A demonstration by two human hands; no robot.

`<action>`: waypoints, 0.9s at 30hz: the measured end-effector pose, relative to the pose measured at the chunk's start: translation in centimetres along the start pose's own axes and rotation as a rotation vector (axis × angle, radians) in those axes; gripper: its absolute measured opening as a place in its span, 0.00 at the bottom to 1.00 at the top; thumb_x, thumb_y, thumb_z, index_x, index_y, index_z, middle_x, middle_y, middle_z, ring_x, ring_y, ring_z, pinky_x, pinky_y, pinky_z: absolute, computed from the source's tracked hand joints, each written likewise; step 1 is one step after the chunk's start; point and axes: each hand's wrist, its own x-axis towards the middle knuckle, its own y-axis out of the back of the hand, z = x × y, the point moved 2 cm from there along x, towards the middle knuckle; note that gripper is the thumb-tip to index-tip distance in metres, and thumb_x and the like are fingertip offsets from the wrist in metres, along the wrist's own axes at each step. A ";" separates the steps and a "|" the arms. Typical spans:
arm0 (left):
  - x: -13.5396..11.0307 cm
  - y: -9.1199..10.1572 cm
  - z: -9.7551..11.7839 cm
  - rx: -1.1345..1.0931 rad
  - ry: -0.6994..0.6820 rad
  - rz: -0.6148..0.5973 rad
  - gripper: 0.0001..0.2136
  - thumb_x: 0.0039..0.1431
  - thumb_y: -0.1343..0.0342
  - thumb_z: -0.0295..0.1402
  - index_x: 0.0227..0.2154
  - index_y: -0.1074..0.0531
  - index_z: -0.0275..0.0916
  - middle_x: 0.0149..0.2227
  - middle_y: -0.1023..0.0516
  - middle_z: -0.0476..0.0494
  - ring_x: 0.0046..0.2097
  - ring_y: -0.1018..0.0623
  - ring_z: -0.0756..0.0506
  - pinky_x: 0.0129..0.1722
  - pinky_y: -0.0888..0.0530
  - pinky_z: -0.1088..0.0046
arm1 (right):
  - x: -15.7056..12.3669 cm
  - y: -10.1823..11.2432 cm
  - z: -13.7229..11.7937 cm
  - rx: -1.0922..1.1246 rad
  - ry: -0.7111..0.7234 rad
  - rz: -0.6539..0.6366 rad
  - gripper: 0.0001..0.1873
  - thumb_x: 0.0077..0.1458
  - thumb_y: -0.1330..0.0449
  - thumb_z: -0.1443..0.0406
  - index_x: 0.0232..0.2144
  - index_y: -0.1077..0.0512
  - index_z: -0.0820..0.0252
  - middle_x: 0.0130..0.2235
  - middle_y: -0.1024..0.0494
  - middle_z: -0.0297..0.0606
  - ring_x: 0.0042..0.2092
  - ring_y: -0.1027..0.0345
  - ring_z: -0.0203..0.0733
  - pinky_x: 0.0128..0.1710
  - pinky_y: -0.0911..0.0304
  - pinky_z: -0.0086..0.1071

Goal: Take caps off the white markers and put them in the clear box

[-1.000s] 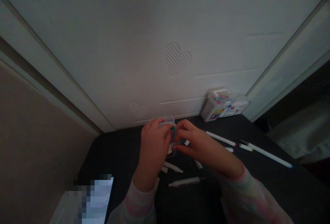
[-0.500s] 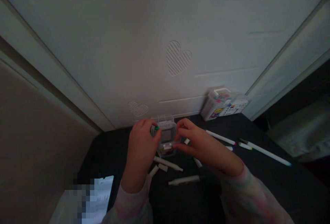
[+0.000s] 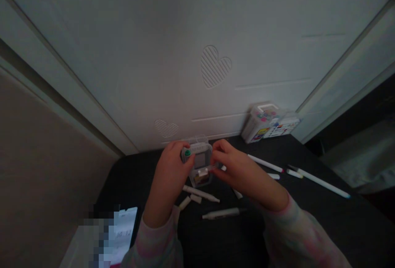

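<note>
A small clear plastic box (image 3: pixel 201 160) stands at the back of the dark table with its lid raised. My left hand (image 3: pixel 171 169) is at its left side, thumb and fingers closed around a marker with a green end (image 3: pixel 187 152). Most of that marker is hidden behind the hand and the box wall. My right hand (image 3: pixel 231 163) has its fingers bent together at the box's right rim, apparently gripping it. In front of the box lie a white marker (image 3: pixel 202 194), short white caps (image 3: pixel 195 199) and an uncapped marker with a dark tip (image 3: pixel 224 213).
Another clear case of colourful markers (image 3: pixel 261 122) stands at the back right by the white wall panel (image 3: pixel 154 54). Several white markers lie on the right, including a long blue-ended one (image 3: pixel 324 182). A lit phone (image 3: pixel 125 231) lies front left, partly pixelated.
The green marker end now shows more from above, within the box's left side. My right fingers have shifted slightly in and down along the rim. The view has moved a little.
</note>
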 end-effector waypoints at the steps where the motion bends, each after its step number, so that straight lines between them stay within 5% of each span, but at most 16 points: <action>1: 0.0 0.0 0.0 -0.014 0.002 0.005 0.10 0.48 0.49 0.30 0.36 0.33 0.39 0.37 0.30 0.45 0.41 0.29 0.45 0.41 0.32 0.65 | 0.0 0.0 -0.1 -0.016 0.002 0.003 0.04 0.48 0.43 0.70 0.30 0.34 0.61 0.40 0.36 0.38 0.37 0.37 0.36 0.38 0.39 0.31; 20: 1.0 -1.0 -0.4 -0.078 0.075 0.182 0.07 0.48 0.47 0.32 0.31 0.30 0.37 0.33 0.28 0.47 0.33 0.29 0.48 0.35 0.31 0.70 | 0.6 -0.4 0.5 0.014 0.008 0.072 0.05 0.49 0.45 0.73 0.30 0.36 0.61 0.40 0.37 0.40 0.40 0.37 0.39 0.41 0.38 0.35; 27: 0.9 -1.1 -0.5 -0.068 0.090 0.152 0.08 0.48 0.47 0.33 0.32 0.31 0.37 0.33 0.29 0.46 0.34 0.29 0.47 0.35 0.31 0.67 | 0.5 -0.3 0.5 0.035 0.006 0.077 0.04 0.49 0.45 0.72 0.31 0.35 0.61 0.40 0.36 0.40 0.41 0.37 0.39 0.42 0.38 0.35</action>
